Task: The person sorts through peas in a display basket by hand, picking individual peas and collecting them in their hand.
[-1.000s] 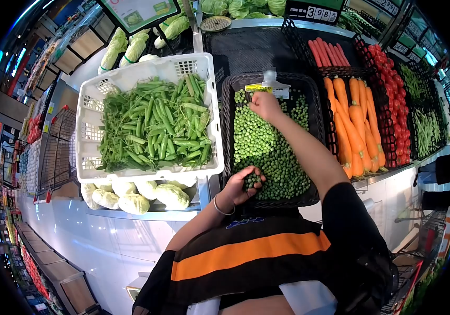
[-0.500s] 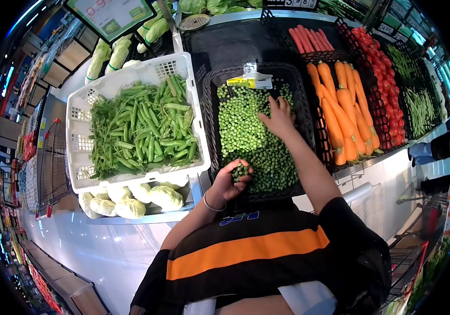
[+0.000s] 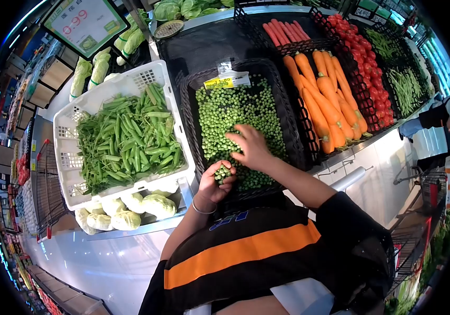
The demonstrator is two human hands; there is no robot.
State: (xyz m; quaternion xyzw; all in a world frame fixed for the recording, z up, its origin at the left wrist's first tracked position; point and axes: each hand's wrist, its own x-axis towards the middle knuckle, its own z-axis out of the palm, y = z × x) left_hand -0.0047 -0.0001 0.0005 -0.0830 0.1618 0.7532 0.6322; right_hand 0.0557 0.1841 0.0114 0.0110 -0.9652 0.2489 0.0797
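Shelled green peas (image 3: 215, 116) lie in a dark woven basket (image 3: 187, 123) in front of me. My left hand (image 3: 211, 186) is cupped at the basket's near left edge, its fingers curled around a small heap of peas (image 3: 222, 173). Just above it, to the right, my right hand (image 3: 254, 148) hovers low over the loose peas with fingers and thumb apart. Nothing shows between those fingers, though the undersides of the fingertips are hidden. A yellow and white price tag (image 3: 229, 81) is fixed at the basket's far rim.
Left of the basket stands a white crate (image 3: 175, 118) of pea pods (image 3: 135, 134), with pale cabbages (image 3: 156, 206) below it. Carrots (image 3: 327, 102) and tomatoes (image 3: 369, 79) fill trays on the right. A person (image 3: 435, 115) stands at far right; a shopping cart (image 3: 51, 184) is at left.
My right hand has moved from the far right of the peas toward me, close to my left hand. The left still holds its peas. The view has shifted slightly.
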